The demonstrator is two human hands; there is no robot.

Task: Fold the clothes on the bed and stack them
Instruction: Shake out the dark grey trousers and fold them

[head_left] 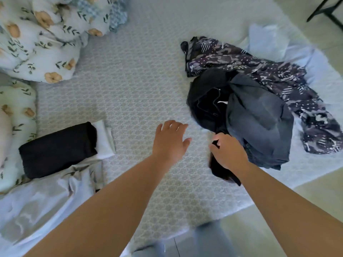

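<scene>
A heap of unfolded clothes lies on the right of the bed (148, 86): a black garment (206, 106), a dark grey garment (259, 123) on top of it, and a dark patterned garment (259, 71) behind. My right hand (229, 152) grips the near edge of the black garment, part of which hangs below my wrist. My left hand (171, 140) hovers over the sheet with fingers spread, holding nothing. At the left sits a folded stack: a black piece (57, 150) on a white piece (104, 141).
Floral pillows and a quilt (42, 39) fill the upper left. A pale rumpled cloth (46, 197) lies at the lower left. A light blue cloth (267, 41) sits beyond the heap. The bed's near edge and floor tiles (315, 191) are on the right; a black furniture leg (326, 10) stands top right.
</scene>
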